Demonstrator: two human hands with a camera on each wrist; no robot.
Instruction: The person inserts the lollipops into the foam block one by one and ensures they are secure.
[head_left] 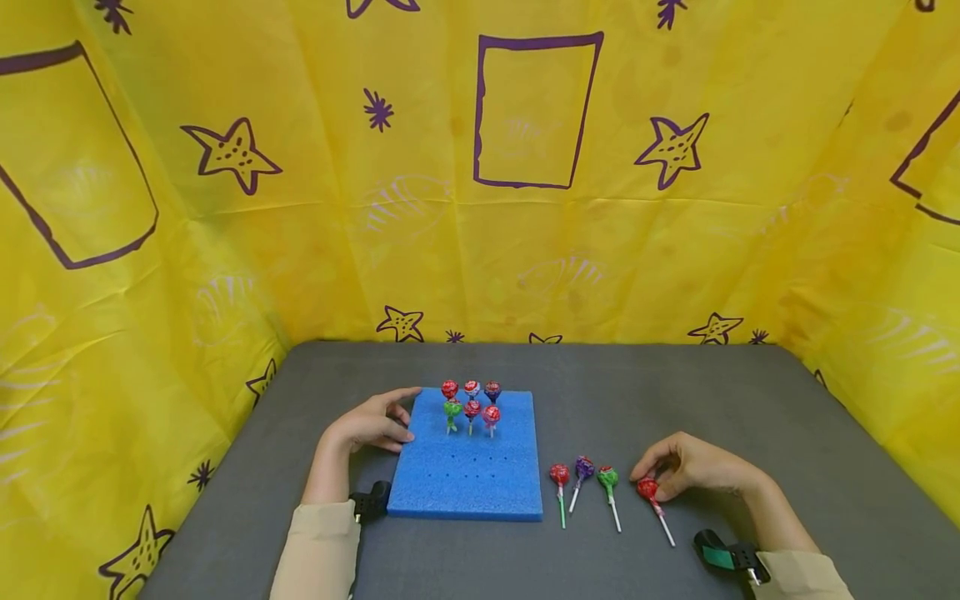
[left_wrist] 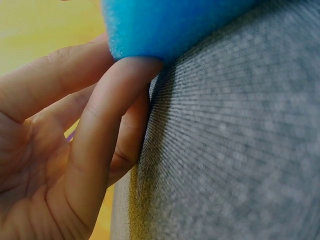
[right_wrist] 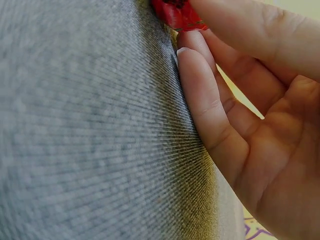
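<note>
Grey table (head_left: 675, 400) is carrying a blue foam block (head_left: 468, 475) left of centre, with six lollipops (head_left: 471, 404) standing upright in its far rows. Left hand (head_left: 371, 423) is resting against the block's left edge, fingers relaxed and holding nothing. Right hand (head_left: 693, 467) is pinching the head of a red lollipop (head_left: 649, 490) lying on the table, rightmost of four in a row right of the block.

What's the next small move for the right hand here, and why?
Probably lift the red-wrapped lollipop off the grey table: the right hand pinches its head while its stick lies flat. The blue foam block, steadied by the left hand, shows empty holes in front of six standing lollipops.
</note>
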